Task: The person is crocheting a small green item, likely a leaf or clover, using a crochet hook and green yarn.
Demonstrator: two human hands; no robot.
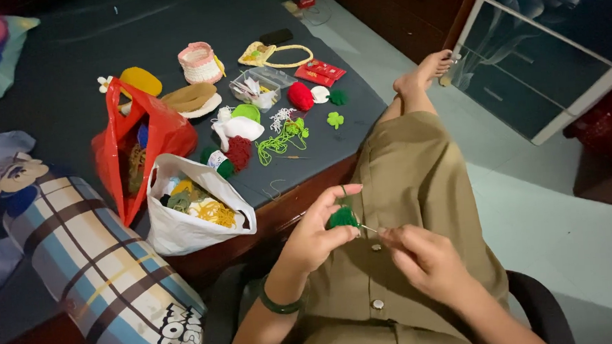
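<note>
My left hand (316, 234) pinches a small dark green crochet piece (342, 218) between thumb and fingers, above my lap. A green bangle (279, 304) circles that wrist. My right hand (422, 256) grips a thin crochet hook (369, 227) whose tip meets the green piece. Both hands hover over my olive-brown buttoned garment (404, 188). On the dark bed surface (70, 59) to the left lie more crochet bits: a red ball (300, 95), a green clover shape (335, 119) and loose light green yarn (280, 142).
A white bag (183, 231) of yarn and a red plastic bag (168, 134) sit at the bed's edge. A plaid bolster (101, 266) lies lower left. A pink-and-white crochet basket (199, 62), clear plastic box (256, 87) and red packets (320, 72) lie farther back. Glass-door cabinet (551, 47) stands at right.
</note>
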